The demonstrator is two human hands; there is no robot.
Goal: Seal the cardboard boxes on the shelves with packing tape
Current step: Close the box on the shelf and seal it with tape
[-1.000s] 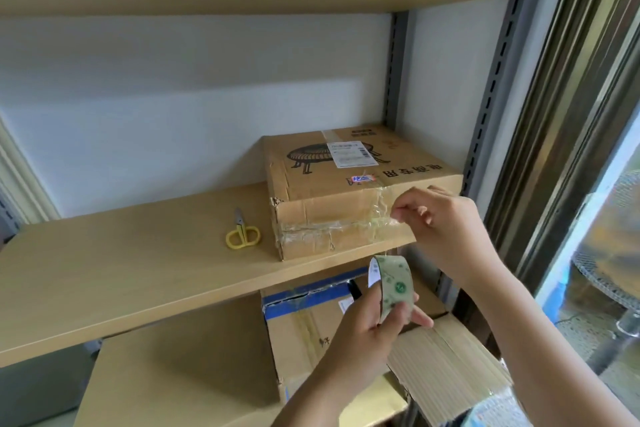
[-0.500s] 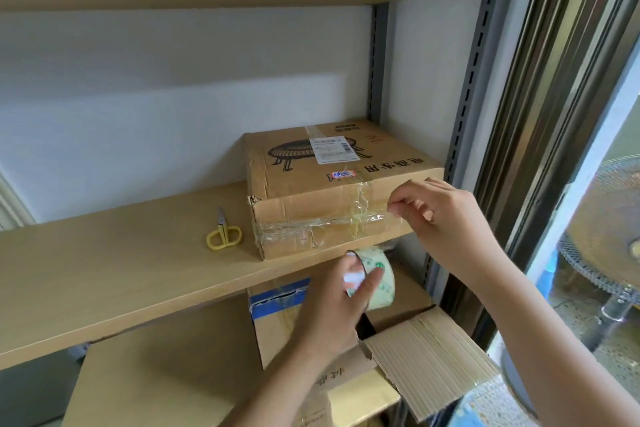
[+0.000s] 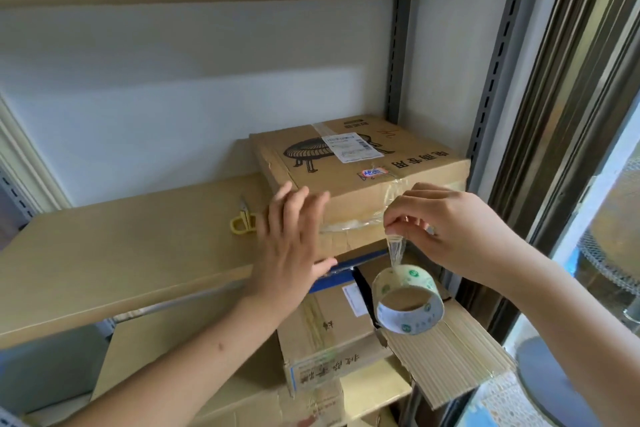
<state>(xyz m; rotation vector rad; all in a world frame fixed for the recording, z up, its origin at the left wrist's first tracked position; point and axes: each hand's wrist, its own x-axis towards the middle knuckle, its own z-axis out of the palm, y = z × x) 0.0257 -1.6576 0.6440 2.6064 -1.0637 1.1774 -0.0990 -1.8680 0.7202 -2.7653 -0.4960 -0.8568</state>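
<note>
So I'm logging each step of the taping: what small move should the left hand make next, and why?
Probably take the yellow-handled scissors to cut the strip: the roll of clear packing tape hangs from the tape the right hand pinches at the printed cardboard box, while the left hand reaches open beside them.

box (image 3: pixel 349 184): matt brown cardboard, creased, glossy clear tape on front
tape roll (image 3: pixel 408 302): shiny clear plastic, cardboard core
shelf (image 3: pixel 121 253): smooth pale wood-look board
scissors (image 3: pixel 242 222): yellow plastic handles

Soft daylight enters from the window (image 3: pixel 602 184) right of the fingers, shading beneath the shelf (image 3: pixel 121 253), wide-angle bending at edges
</note>
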